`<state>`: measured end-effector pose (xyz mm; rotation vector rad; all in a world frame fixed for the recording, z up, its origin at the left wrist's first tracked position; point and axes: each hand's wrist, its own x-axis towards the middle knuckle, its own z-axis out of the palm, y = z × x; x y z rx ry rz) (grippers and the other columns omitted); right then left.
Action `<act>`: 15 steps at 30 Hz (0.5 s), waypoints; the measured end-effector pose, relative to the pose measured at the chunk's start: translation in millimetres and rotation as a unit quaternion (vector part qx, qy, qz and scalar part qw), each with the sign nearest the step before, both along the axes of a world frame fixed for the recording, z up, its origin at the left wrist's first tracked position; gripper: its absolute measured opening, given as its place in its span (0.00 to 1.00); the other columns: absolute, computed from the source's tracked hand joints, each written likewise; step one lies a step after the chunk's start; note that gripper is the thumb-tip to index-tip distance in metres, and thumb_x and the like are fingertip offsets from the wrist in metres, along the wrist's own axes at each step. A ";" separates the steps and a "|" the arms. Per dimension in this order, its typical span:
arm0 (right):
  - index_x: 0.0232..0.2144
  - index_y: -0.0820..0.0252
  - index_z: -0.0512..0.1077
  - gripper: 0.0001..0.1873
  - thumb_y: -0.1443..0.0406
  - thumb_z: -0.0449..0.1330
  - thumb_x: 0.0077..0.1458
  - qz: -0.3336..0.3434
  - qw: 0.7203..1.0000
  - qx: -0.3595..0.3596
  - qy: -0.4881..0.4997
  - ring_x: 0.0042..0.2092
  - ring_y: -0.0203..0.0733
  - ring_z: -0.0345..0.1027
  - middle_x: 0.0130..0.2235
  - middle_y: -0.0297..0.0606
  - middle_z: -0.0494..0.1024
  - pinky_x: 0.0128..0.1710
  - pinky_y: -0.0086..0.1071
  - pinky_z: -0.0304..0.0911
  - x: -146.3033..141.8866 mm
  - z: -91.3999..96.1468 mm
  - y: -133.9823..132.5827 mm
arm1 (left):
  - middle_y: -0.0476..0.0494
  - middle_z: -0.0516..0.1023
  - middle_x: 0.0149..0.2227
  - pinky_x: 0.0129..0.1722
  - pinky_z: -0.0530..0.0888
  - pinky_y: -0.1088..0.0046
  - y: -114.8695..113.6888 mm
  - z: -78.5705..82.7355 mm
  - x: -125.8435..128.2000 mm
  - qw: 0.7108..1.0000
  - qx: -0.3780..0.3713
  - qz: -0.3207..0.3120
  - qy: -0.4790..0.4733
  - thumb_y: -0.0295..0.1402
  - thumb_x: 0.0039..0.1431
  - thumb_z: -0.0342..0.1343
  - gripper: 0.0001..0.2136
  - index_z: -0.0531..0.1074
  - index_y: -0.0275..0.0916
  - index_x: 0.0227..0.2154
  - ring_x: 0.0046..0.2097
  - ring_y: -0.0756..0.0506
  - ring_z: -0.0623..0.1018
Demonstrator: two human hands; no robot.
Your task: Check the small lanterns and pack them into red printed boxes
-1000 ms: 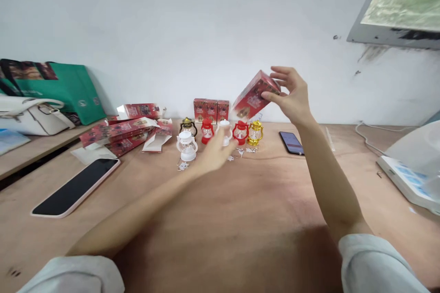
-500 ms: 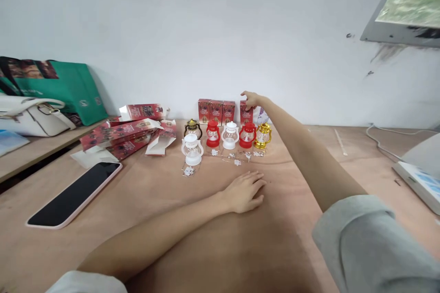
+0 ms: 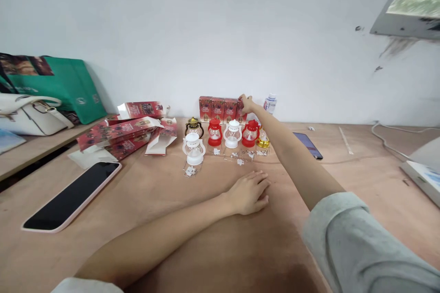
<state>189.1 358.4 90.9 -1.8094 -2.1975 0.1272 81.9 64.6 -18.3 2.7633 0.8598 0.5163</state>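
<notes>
My right hand reaches to the wall and grips a small red box from above. This box stands upright at the right end of a row of similar red boxes. My left hand lies flat on the table, fingers spread, holding nothing. Between the hands stand miniature lanterns: a dark bronze one, a red one, a white one, another red one and a gold one, partly behind my forearm. Another white lantern stands in front, with small wire-and-white pieces near it.
Opened, flattened red cartons are heaped at left, behind a pink-edged phone. Further left are a white handbag and green bag. A bottle, second phone and white cable lie rightward.
My right hand has moved left with the red box, closing the gap to the row. The bottle and second phone have come into view. My left hand stays on the table.
</notes>
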 end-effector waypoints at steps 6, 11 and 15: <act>0.64 0.64 0.49 0.56 0.58 0.74 0.39 -0.018 0.999 -0.012 -0.050 0.58 0.67 0.60 0.65 0.68 0.44 0.54 0.53 0.60 -15.9 1.6 -13.6 | 0.30 0.67 0.60 0.63 0.63 0.57 -1.6 3.2 0.8 1.000 0.009 -0.003 0.011 0.32 0.60 0.50 0.17 0.68 0.30 0.50 0.63 0.36 0.65; 0.65 0.63 0.46 0.53 0.60 0.70 0.44 -0.013 0.997 0.006 -0.070 0.64 0.77 0.43 0.67 0.65 0.34 0.55 0.64 0.53 -31.9 32.2 -18.9 | 0.28 0.66 0.60 0.62 0.64 0.57 -0.8 4.1 3.6 1.000 0.009 -0.005 0.016 0.32 0.60 0.50 0.17 0.68 0.29 0.50 0.63 0.36 0.65; 0.58 0.67 0.62 0.33 0.63 0.64 0.51 0.059 0.996 -0.026 -0.059 0.63 0.65 0.51 0.62 0.60 0.58 0.56 0.52 0.56 -51.4 49.8 -18.3 | 0.27 0.66 0.60 0.62 0.64 0.57 -1.0 5.3 6.0 1.000 0.005 -0.006 0.018 0.31 0.60 0.49 0.16 0.68 0.30 0.49 0.63 0.36 0.65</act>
